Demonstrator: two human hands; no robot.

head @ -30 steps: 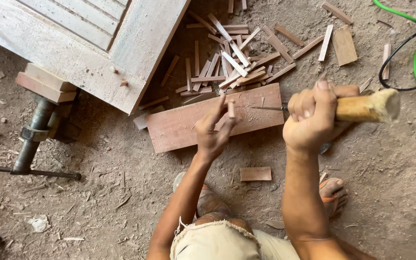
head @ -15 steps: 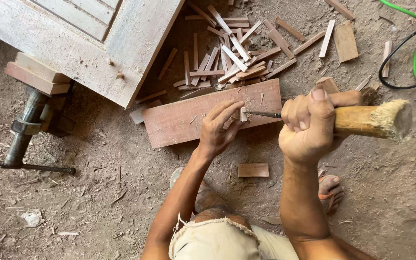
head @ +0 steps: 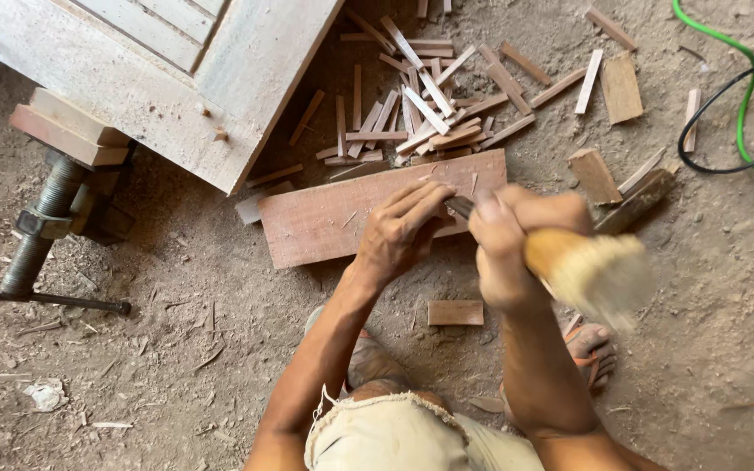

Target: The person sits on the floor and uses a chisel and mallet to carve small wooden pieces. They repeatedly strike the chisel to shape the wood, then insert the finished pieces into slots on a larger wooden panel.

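Offcut sticks [head: 421, 105] lie heaped just beyond the reddish board [head: 342, 218], a pale door panel [head: 167, 78] rests on a clamp [head: 37, 244] to my left, and a green and a black cable [head: 743, 113] loop at the far right. My left hand [head: 403, 231] rests on the board, fingers closed around a chisel [head: 460, 207] that is mostly hidden. My right hand [head: 508, 249] is clenched on a wooden mallet [head: 586, 270], blurred, its long axis running from my fist out to the lower right. The board lies lengthwise, left to right, on the dirt.
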